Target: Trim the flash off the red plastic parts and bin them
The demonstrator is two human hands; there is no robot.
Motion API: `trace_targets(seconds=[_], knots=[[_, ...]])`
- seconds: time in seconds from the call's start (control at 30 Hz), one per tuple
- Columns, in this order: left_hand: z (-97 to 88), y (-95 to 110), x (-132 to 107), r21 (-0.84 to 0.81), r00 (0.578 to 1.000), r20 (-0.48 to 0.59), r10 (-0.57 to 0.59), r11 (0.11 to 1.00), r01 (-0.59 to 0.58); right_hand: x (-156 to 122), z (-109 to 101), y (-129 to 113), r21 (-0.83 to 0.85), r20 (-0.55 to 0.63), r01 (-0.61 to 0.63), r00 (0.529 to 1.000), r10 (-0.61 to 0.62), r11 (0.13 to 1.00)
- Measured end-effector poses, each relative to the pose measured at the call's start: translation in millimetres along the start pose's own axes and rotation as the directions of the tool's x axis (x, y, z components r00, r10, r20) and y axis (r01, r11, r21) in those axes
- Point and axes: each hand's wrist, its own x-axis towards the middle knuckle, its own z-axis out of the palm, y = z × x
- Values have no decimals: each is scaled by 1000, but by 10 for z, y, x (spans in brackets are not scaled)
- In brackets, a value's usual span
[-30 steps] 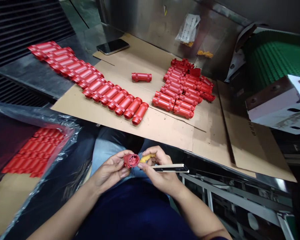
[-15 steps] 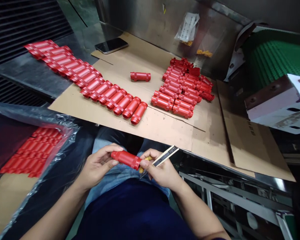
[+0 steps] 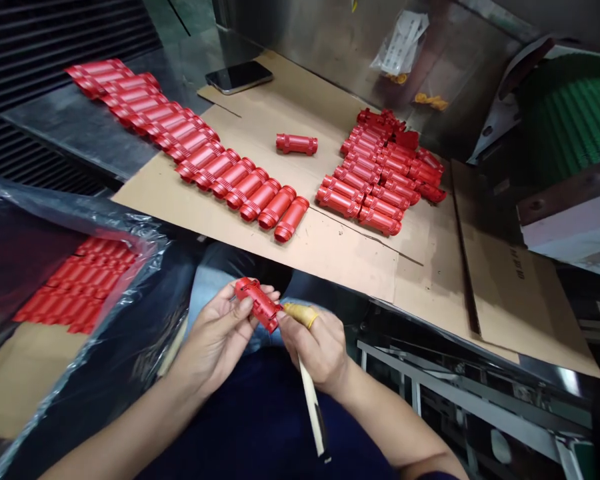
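Above my lap, my left hand (image 3: 229,320) is closed round a red plastic tube (image 3: 258,304), its notched side facing up. My right hand (image 3: 316,343) grips a utility knife (image 3: 311,407) with a pale handle that slants down toward my body. The blade end is hidden by the fingers, close to the tube's near end. A yellow finger cot (image 3: 303,315) covers one finger of that hand. Beyond, on cardboard (image 3: 350,257), a slanting row of red tubes (image 3: 253,193) lies side by side. A single red tube (image 3: 297,144) lies apart.
A pile of red tubes (image 3: 380,173) lies right of the row. A phone (image 3: 239,77) rests at the back. On the left stands a plastic-lined box (image 3: 35,360) with red tubes inside. A green conveyor belt (image 3: 570,113) and white metal bracket (image 3: 575,227) are at right.
The tube has been turned so its notched side shows and it tilts more steeply. My right hand has rotated, swinging the knife handle from up-right to downward. The view has shifted slightly.
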Motion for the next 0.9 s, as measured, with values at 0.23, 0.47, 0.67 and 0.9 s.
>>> trace_targets(seconds=[0.23, 0.47, 0.67, 0.9], knots=[[-85, 106, 34, 68, 998, 31, 58, 996, -60, 62, -264, 30, 339, 76, -369, 927, 366, 865], [-81, 99, 46, 106, 994, 64, 93, 989, -99, 87, -307, 3, 473, 98, -335, 939, 329, 815], [-93, 85, 34, 116, 996, 39, 82, 990, -86, 105, -302, 13, 565, 116, -283, 957, 265, 775], [-91, 72, 28, 110, 995, 65, 76, 990, -83, 89, -292, 52, 558, 169, -225, 973, 156, 799]])
